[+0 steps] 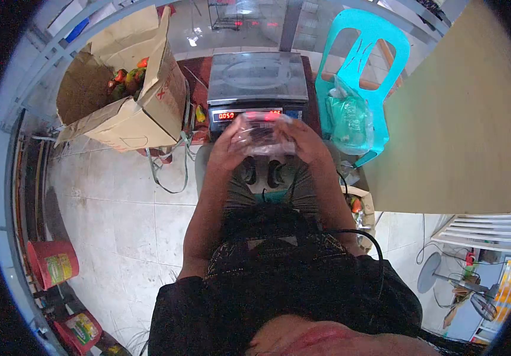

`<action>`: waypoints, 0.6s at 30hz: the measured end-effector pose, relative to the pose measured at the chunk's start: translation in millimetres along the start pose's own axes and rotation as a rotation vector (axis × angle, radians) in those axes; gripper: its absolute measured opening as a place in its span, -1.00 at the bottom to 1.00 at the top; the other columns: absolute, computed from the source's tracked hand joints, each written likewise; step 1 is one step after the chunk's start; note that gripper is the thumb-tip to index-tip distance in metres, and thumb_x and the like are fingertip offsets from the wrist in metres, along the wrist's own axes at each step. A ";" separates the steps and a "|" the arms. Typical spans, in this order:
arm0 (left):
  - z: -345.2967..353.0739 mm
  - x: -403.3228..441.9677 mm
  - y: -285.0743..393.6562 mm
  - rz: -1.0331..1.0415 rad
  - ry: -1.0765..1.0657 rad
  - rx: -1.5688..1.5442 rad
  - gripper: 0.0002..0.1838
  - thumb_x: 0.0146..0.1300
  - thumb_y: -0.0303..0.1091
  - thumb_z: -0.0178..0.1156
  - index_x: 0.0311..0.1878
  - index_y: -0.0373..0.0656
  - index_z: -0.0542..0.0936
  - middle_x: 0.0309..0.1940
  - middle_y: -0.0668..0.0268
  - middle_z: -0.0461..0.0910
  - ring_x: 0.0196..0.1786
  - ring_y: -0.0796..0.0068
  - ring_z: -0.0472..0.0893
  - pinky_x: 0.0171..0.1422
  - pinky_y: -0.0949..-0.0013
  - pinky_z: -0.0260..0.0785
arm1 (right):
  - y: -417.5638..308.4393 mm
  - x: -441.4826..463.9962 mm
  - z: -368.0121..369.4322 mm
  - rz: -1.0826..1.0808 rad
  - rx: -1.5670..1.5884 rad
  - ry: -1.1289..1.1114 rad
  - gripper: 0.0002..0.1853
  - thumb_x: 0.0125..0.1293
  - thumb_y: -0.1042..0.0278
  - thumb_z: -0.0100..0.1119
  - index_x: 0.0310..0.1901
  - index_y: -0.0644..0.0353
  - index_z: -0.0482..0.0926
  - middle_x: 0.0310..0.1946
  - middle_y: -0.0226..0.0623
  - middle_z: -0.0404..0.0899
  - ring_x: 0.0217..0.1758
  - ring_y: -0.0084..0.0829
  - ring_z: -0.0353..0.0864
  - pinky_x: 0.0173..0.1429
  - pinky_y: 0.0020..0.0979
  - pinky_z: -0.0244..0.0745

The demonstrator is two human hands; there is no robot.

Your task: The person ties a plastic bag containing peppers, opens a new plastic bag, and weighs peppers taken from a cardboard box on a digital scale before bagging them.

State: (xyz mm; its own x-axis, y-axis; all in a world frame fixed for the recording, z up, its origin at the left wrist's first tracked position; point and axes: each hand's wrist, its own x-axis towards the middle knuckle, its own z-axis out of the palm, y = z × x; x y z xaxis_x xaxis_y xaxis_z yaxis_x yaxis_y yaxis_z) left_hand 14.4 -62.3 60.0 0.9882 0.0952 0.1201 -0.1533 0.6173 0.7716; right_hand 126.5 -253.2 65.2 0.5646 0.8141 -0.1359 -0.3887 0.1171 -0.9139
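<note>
Plastic film (pixel 261 139) — glossy, cardboard box (pixel 126 123) — matt

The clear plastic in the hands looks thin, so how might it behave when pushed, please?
The clear plastic is probably floppy, being creased between the left hand and right hand. It may be slippery, given its glossy shine, and is likely light, as it looks thin and see-through.

On my feed, the tiled floor (pixel 107 219) serves as base surface and carries the small carton (pixel 369 209) of peppers (pixel 356 205). Beside it, I note the turquoise chair (pixel 381 107); its seat supports a green-filled plastic bag (pixel 350 121). Forward, I read a red-brown surface (pixel 198 66) as the support for the digital scale (pixel 258 77), one yellowish pepper (pixel 201 113) lying just left of it
</note>
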 end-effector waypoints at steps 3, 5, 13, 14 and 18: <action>8.8 6.6 15.9 -0.345 0.042 -0.135 -0.60 0.33 -0.14 0.12 0.11 -0.18 0.46 -0.18 0.38 0.57 -0.19 0.60 0.55 -0.12 0.50 0.41 | -4.3 6.0 14.7 -0.125 0.348 0.092 -0.73 0.37 0.10 0.06 -0.15 0.14 0.51 -0.44 -0.45 0.52 -0.37 -0.54 0.53 -0.31 -0.46 0.47; -9.9 9.2 8.7 -0.328 -0.138 0.220 -0.59 0.28 -0.17 0.18 0.11 -0.19 0.47 -0.15 0.38 0.56 -0.18 0.62 0.55 -0.11 0.50 0.42 | -1.2 9.3 25.6 -0.143 0.474 0.211 -0.74 0.38 0.09 0.05 -0.17 0.13 0.50 -0.48 -0.46 0.50 -0.40 -0.53 0.53 -0.36 -0.47 0.46; -18.4 9.9 -6.0 -0.148 -0.038 -0.122 -0.71 0.40 -0.26 0.03 0.07 -0.20 0.42 -0.18 0.42 0.52 -0.08 0.59 0.54 0.04 0.45 0.41 | -3.3 2.6 16.6 -0.002 0.329 -0.044 -0.76 0.36 0.15 0.10 -0.14 0.16 0.52 -0.52 -0.57 0.42 -0.57 -0.67 0.33 -0.49 -0.57 0.23; 1.8 10.0 3.2 -0.114 -0.014 -0.158 -0.73 0.41 -0.26 0.01 0.05 -0.20 0.41 -0.19 0.42 0.51 -0.08 0.59 0.54 0.05 0.45 0.41 | -6.7 0.7 26.7 -0.009 0.208 0.015 -0.76 0.36 0.16 0.10 -0.15 0.16 0.52 -0.56 -0.60 0.39 -0.61 -0.70 0.29 -0.53 -0.60 0.17; -11.8 12.1 -9.3 -0.131 0.164 -0.383 -0.79 0.42 -0.21 -0.02 -0.09 -0.16 0.41 -0.41 0.51 0.39 -0.36 0.68 0.40 -0.21 0.54 0.32 | -7.2 -2.6 37.1 -0.013 -0.074 0.050 -0.77 0.33 0.18 0.14 -0.15 0.17 0.52 -0.53 -0.59 0.41 -0.57 -0.73 0.31 -0.52 -0.63 0.16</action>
State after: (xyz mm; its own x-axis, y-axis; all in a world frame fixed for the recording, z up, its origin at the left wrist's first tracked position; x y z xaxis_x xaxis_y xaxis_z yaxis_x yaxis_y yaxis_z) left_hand 27.8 -57.7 46.9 0.9911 0.1002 -0.0881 -0.0455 0.8744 0.4830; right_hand 100.9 -235.0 86.3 0.6056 0.7832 -0.1409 -0.3275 0.0839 -0.9411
